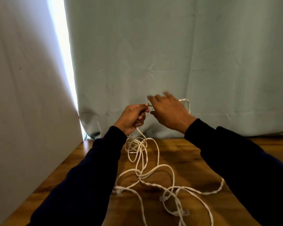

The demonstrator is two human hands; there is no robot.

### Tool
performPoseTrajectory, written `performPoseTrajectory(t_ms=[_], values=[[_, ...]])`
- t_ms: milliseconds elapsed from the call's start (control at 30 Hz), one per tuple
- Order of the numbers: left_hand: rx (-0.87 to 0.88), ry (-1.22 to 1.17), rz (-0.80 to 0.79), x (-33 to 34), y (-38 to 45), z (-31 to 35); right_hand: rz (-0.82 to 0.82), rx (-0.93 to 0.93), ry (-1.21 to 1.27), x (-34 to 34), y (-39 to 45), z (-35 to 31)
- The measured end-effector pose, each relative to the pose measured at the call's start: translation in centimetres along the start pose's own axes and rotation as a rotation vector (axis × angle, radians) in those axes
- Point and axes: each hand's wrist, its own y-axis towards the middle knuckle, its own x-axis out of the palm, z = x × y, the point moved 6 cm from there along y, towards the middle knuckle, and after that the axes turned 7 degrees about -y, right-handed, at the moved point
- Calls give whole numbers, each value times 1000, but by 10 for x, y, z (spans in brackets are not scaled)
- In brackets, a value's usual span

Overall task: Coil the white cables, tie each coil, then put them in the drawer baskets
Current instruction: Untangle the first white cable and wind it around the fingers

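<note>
Head | left hand (132, 117) pinching cable (142, 160) | right hand (168, 111) spread | cables tangled, uncountable

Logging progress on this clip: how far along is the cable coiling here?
Early stage. Nothing looks done: the white cables lie loose and tangled on the wooden table, with no tied coil to be seen. In hand: the left hand has a closed grip on one cable that trails down to the pile, and the right hand is spread open beside a loop. Coiling, tying and storing all remain; no drawer baskets are in view.

Home room, pale green curtain (170, 62) over window, wooden table (178, 154), plain wall (23, 95)
</note>
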Motion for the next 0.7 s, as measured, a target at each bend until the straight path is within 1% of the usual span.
performPoseTrajectory(t_ms=[67, 100, 133, 200, 233, 300, 400, 500, 600, 667, 700], values=[[-48, -95, -72, 5, -1, 0, -86, 17, 285, 12, 5, 9], [-55, -99, -100, 4, -2, -3, -95, 29, 353, 14, 8, 16], [-50, -89, -134, 3, -4, -6, -68, 45, 384, 12, 10, 23], [-19, -68, -231, 4, -9, -14, 49, 108, 394, 5, 12, 39], [-5, -47, -280, 5, -11, -19, 119, 157, 421, 2, 11, 46], [11, 45, -330, 5, -14, -27, 243, 315, 564, -4, 11, 59], [45, 180, -280, -2, -15, -38, 360, 536, 757, -6, 10, 70], [80, 387, -242, -7, -13, -49, 434, 678, 893, -1, 4, 72], [87, 516, -233, -5, -10, -53, 572, 821, 1034, 2, -3, 78], [107, 538, -210, -6, -9, -51, 601, 890, 1047, 5, -4, 84], [124, 548, -198, -6, -10, -49, 570, 882, 1031, 8, -4, 85]])
